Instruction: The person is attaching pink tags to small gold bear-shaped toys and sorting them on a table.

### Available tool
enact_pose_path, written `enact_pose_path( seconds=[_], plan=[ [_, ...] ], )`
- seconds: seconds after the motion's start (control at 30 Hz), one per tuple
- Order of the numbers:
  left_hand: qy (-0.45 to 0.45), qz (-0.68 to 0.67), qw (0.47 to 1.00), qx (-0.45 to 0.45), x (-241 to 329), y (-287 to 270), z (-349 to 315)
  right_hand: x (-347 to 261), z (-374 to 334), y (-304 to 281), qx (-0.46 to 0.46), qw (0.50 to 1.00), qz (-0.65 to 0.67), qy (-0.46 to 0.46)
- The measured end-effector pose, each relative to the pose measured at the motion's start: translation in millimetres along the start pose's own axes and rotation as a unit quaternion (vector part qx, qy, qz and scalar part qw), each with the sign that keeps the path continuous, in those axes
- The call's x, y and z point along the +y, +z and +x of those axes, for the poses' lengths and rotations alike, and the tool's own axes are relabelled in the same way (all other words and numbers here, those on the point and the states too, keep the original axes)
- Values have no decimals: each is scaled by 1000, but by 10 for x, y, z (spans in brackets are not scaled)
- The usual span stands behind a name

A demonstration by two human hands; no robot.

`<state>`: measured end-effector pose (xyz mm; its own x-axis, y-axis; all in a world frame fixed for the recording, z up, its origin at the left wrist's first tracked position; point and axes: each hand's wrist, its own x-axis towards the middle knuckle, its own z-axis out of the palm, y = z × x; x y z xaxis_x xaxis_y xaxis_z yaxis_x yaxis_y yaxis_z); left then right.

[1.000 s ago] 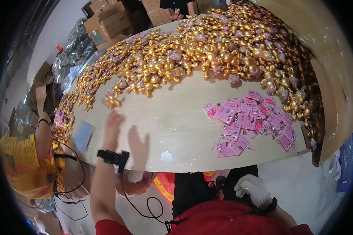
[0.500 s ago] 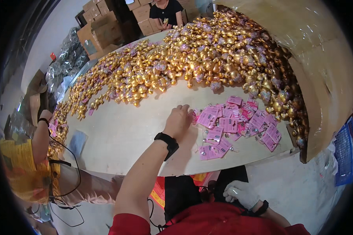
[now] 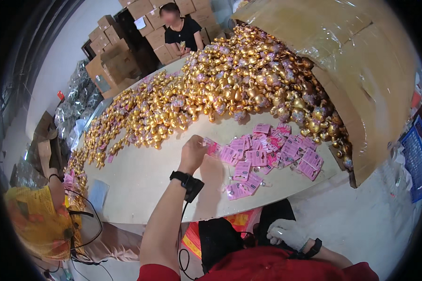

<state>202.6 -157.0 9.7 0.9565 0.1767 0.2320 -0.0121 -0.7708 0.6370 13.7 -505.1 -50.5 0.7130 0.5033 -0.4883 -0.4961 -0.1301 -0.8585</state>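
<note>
Over the pale table, my left hand [image 3: 192, 152] is closed, its fingertips pinching the edge of a pink card [image 3: 211, 146]. That card is raised at the left side of a loose pile of pink printed cards [image 3: 255, 157], some with small metallic pieces attached. My right hand [image 3: 286, 233], in a white glove, rests by my thigh below the table edge. Its fingers are curled in, and nothing shows in them. A black device is strapped to my left wrist, and a dark band circles the right.
Gold figure-like ornaments [image 3: 220, 89] form a heap along the table's [image 3: 145, 173] far side. A cardboard sheet [image 3: 361, 93] walls the right. One co-worker [image 3: 37, 218] stands at left; another [image 3: 185, 35] sits beyond the heap. A blue crate [image 3: 415, 159] stands far right.
My left hand has closed on a pink card and lifted it, drawing a little left and turning. The right hand stays by my thigh. The view has tilted up.
</note>
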Motion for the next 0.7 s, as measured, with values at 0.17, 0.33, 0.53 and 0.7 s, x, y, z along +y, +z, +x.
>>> enact_pose_path(
  seconds=[0.17, 0.33, 0.53, 0.7],
  plan=[
    [183, 46, 976, 105, 348, -353, -155, -28, 10, 35, -2, 1000, 12, 2],
    [106, -37, 990, 85, 531, -553, -377, -149, -9, 88, -11, 998, -44, -48],
    [53, -169, 983, -40, 754, -505, -942, -879, -4, 187, 71, 954, -177, -233],
    [136, -171, 967, -130, 1035, -354, -1392, -1294, 92, 352, 135, 863, -295, -387]
  ],
)
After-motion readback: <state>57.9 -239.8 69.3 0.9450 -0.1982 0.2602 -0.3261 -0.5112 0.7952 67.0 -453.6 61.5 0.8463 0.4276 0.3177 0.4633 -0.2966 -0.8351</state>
